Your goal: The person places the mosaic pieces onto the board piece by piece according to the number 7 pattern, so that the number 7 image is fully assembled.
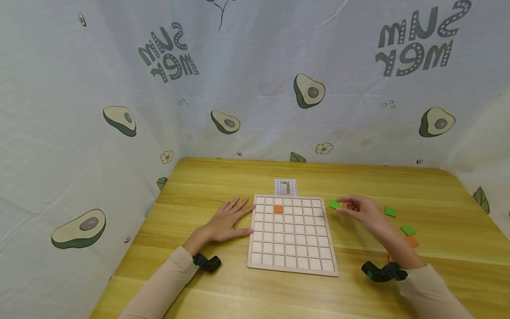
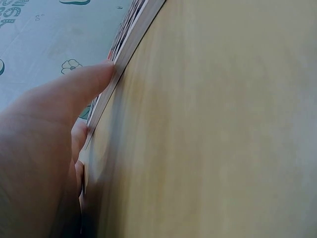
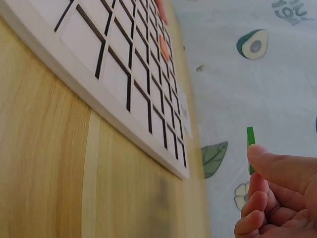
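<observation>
Right hand pinches a green square

Its thumb and fingers are closed on the square, up above the table, near the right side of the board. The left hand lies with its fingers spread out, touching the board's left side. One orange square sits in the board, second row from the far side. A small card is just past the far edge.

Wood-grain table; pale cloth behind and at sides, printed with avocados, leaves, flowers.
</observation>
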Demonstrator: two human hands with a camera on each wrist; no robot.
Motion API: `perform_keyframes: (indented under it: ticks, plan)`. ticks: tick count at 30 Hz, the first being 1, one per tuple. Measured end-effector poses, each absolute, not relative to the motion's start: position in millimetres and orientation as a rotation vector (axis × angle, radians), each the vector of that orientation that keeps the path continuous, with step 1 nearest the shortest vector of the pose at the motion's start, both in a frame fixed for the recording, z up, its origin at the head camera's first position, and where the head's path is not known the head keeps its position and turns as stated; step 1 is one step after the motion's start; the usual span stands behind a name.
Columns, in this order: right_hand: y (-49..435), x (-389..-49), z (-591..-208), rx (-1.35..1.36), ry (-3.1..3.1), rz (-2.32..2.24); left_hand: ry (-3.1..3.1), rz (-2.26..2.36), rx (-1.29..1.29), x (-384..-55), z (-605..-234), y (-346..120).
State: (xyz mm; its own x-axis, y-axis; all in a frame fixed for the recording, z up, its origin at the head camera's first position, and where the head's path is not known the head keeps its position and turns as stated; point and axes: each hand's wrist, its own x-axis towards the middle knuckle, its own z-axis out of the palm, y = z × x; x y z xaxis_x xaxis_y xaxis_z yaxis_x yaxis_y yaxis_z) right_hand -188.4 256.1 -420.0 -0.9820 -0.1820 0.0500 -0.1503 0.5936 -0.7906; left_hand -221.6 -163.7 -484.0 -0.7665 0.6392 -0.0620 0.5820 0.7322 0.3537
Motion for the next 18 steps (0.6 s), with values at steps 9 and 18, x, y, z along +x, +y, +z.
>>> perform_keyframes:
  ticks: [9,18]
  plan:
    - [237,-195,-422,-0.328,2.747,-1.414,2.752,0.479,0.98,-221,-485,-163]
    - [216,-206,-427,-0.33,2.658,-1.485,2.754,0.474,0.977,-221,-484,-164]
